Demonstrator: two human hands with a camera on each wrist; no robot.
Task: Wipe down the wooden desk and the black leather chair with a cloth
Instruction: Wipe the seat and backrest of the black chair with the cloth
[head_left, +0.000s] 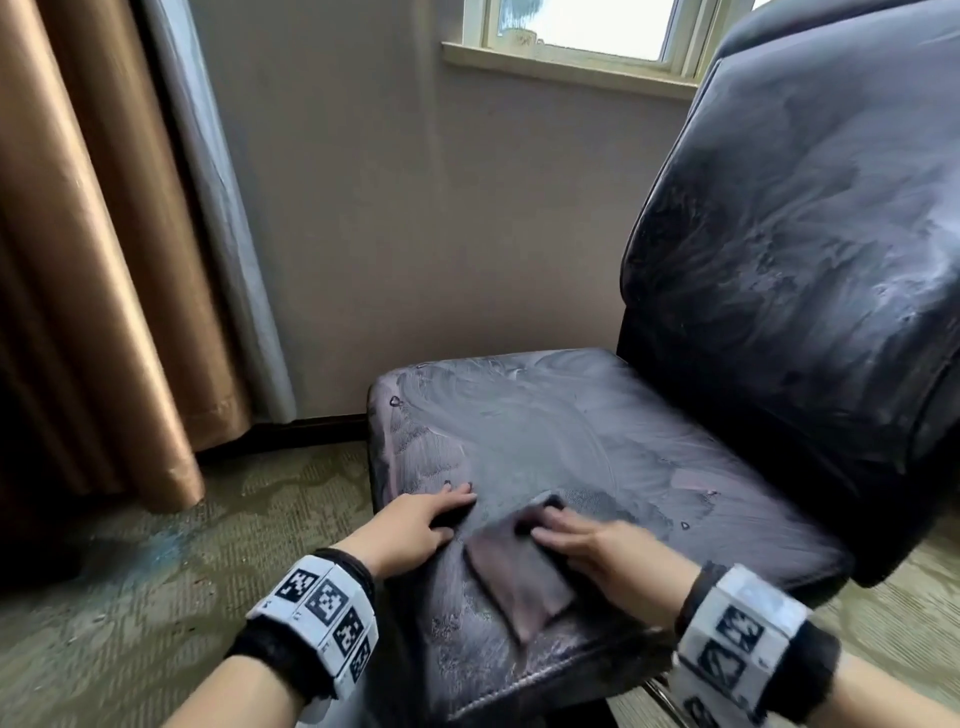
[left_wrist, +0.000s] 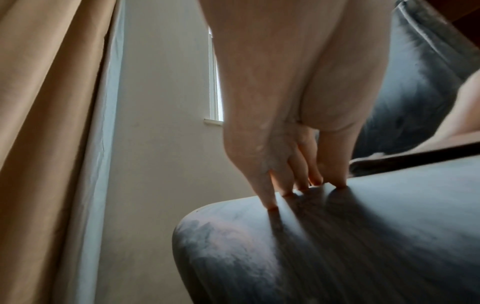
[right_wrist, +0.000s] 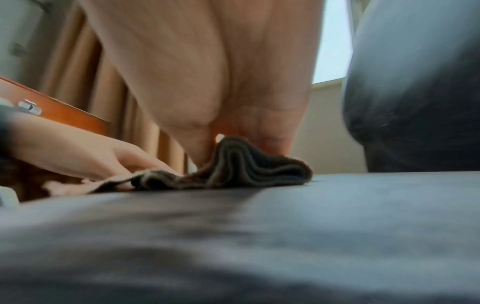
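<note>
The black leather chair's seat (head_left: 597, 431) is streaked with damp wipe marks, and so is its backrest (head_left: 805, 234). A folded grey-brown cloth (head_left: 519, 582) lies on the front part of the seat. My right hand (head_left: 561, 535) is on top of it. In the right wrist view the cloth (right_wrist: 246, 164) bunches up between thumb and fingers of that hand (right_wrist: 239, 139). My left hand (head_left: 457, 514) rests beside the cloth with straight fingers, its fingertips (left_wrist: 270, 205) touching the seat (left_wrist: 337, 236) near its left edge.
A brown curtain (head_left: 78, 260) with a grey lining hangs at the left, against a plain wall below a window (head_left: 571, 26). Patterned carpet (head_left: 130, 571) surrounds the chair. An orange-brown wooden edge (right_wrist: 64, 111) with a metal fitting shows behind my left hand (right_wrist: 103, 156).
</note>
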